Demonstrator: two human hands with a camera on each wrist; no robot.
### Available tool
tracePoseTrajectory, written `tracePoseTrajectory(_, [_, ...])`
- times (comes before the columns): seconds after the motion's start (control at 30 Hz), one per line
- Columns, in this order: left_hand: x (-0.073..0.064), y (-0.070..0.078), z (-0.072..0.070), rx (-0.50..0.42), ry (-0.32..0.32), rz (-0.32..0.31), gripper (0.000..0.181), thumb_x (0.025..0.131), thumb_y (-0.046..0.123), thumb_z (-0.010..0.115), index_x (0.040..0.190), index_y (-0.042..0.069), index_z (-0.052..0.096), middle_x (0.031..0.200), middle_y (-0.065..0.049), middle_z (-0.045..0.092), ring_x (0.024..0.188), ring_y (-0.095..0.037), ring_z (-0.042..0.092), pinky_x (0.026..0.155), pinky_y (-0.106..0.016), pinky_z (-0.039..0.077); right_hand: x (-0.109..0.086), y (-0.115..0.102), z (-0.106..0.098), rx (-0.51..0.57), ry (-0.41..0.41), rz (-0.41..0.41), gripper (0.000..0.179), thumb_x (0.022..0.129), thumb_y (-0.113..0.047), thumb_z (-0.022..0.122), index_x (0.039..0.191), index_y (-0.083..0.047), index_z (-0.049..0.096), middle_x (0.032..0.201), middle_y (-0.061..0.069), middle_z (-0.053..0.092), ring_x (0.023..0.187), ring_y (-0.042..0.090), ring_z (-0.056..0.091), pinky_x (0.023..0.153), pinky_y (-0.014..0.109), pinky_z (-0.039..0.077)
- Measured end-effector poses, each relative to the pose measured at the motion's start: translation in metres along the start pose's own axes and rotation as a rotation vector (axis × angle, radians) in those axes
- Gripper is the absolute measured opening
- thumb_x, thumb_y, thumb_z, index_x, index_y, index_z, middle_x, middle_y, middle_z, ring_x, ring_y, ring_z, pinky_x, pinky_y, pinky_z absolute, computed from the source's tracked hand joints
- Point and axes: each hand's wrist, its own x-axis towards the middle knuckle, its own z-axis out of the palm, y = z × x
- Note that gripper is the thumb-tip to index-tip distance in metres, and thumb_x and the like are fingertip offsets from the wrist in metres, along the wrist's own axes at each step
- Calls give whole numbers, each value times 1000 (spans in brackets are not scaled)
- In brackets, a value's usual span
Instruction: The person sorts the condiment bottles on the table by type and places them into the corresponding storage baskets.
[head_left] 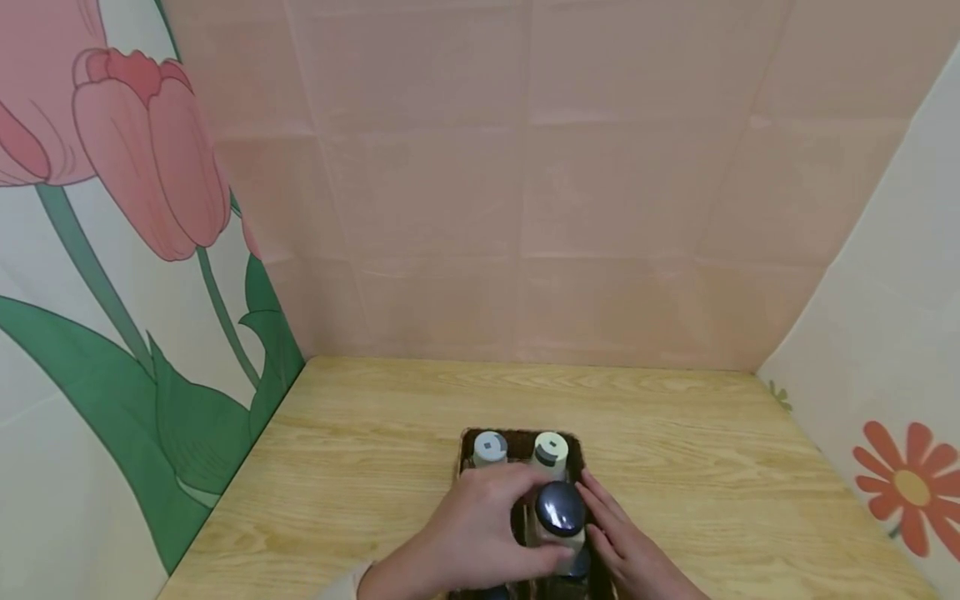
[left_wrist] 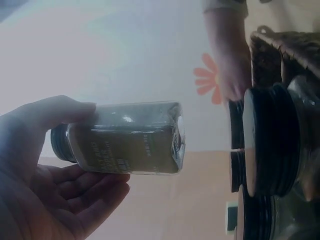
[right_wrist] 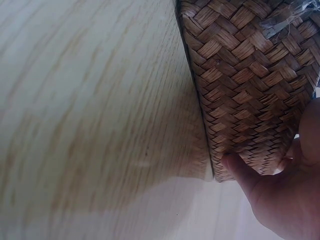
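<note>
My left hand (head_left: 480,521) grips a clear spice jar (left_wrist: 125,140) with a dark lid (head_left: 561,508), thumb on one side and fingers on the other. The jar is held up over a brown woven basket (right_wrist: 250,85), and brownish contents and pale lettering show through its wall. With straight fingers my right hand (head_left: 630,550) rests against the right side of the basket; a fingertip (right_wrist: 231,162) touches the weave low on its wall. At the basket's far end stand two bottles with pale caps, a left one (head_left: 491,447) and a right one (head_left: 551,450).
Other dark-lidded jars (left_wrist: 272,140) stand in the basket, partly hidden by my hands in the head view. The basket sits on a wood-grain table (head_left: 360,450). A pink sheet (head_left: 517,192) hangs behind, with flower-printed sheets at both sides.
</note>
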Motion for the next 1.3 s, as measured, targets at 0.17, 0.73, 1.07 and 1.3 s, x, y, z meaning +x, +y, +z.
tracePoseTrajectory(0.17, [0,1,3,18,-49,5,43,86,43,79,121,22,66,107,17,68,93,11,59,81,-6,45,0,3,1,16,31,-74,51,107,-22,51,156,-12,40,165,10,27,141,-10,16,108,13,33])
tracePoseTrajectory(0.73, [2,8,9,54,-252,-87,51,86,51,77,124,19,68,114,16,68,103,8,60,86,-11,47,-2,4,6,-28,118,-165,50,105,-20,56,153,-10,46,164,5,32,139,-20,15,106,8,29])
tracePoseTrajectory(1.07, [0,4,13,-5,-325,-89,51,87,50,76,126,19,67,116,18,67,106,6,59,88,-14,48,0,0,2,-17,31,-49,51,108,-26,49,156,-11,41,166,11,27,144,-1,18,110,23,39])
tracePoseTrajectory(1.3, [-2,1,20,-35,-322,-89,48,87,49,76,125,20,67,113,19,67,101,9,59,84,-12,47,1,-3,-1,0,-19,8,54,108,-30,48,158,-12,37,168,8,21,148,28,22,112,27,39])
